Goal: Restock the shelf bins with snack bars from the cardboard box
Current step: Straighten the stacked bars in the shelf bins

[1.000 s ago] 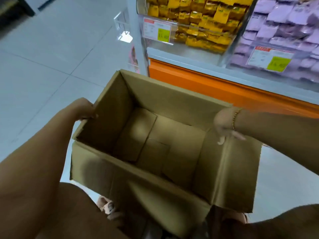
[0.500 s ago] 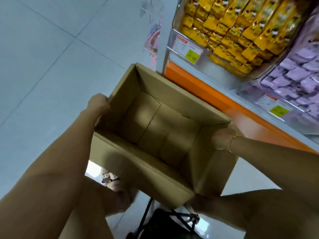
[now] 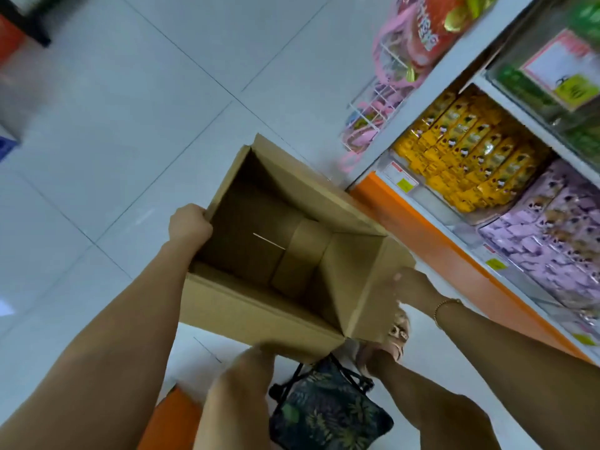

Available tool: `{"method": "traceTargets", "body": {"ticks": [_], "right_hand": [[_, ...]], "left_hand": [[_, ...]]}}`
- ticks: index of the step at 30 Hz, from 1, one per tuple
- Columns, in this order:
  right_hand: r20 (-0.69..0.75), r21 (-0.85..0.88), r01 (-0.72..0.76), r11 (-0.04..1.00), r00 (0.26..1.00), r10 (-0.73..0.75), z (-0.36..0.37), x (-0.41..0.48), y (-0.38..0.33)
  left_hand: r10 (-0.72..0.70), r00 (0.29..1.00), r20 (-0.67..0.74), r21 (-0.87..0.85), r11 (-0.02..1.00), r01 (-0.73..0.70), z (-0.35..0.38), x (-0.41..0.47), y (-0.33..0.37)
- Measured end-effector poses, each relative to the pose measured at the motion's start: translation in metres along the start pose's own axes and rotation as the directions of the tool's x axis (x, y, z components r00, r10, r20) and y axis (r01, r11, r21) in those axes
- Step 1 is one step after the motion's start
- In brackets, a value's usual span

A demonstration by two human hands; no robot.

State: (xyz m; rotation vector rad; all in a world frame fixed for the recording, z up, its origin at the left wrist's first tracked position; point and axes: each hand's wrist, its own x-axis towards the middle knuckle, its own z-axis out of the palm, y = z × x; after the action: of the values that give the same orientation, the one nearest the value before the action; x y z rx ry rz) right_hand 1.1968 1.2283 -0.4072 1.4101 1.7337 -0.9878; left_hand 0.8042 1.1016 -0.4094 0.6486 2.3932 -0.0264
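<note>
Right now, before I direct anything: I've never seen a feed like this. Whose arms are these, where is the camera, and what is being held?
There is no machine: a person works bare-handed, and the one picture comes from a wide-angle camera on their head, looking down. The left hand grips the left rim of an open brown cardboard box, and the right hand holds its right wall. The box is held above the white tiled floor; no snack bars show inside it. On the right stands a shelf with an orange base, stocked with yellow packets and purple packets. A dark leaf-patterned bag shows below the box.
</note>
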Motion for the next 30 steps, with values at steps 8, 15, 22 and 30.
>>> {"method": "traceTargets", "body": {"ticks": [8, 15, 22, 30], "right_hand": [[-0.245, 0.150, 0.162, 0.975, 0.962, -0.122, -0.062, -0.053, -0.146], [-0.528, 0.362, 0.465, 0.808, 0.817, -0.233, -0.116, -0.084, -0.293], [-0.621, 0.246, 0.513, 0.822, 0.735, -0.273, -0.194, -0.070, -0.377], [-0.475, 0.271, 0.532, 0.802, 0.799, -0.370, -0.295, -0.010, -0.477]], "left_hand": [[-0.192, 0.977, -0.091, -0.190, 0.966, 0.173, -0.153, -0.035, -0.110], [-0.388, 0.913, -0.125, -0.421, 0.854, 0.305, -0.240, -0.042, -0.170], [-0.548, 0.833, -0.078, -0.629, 0.675, 0.386, -0.300, -0.013, -0.170], [-0.655, 0.756, -0.005, -0.700, 0.542, 0.465, -0.371, 0.071, -0.135]]}}
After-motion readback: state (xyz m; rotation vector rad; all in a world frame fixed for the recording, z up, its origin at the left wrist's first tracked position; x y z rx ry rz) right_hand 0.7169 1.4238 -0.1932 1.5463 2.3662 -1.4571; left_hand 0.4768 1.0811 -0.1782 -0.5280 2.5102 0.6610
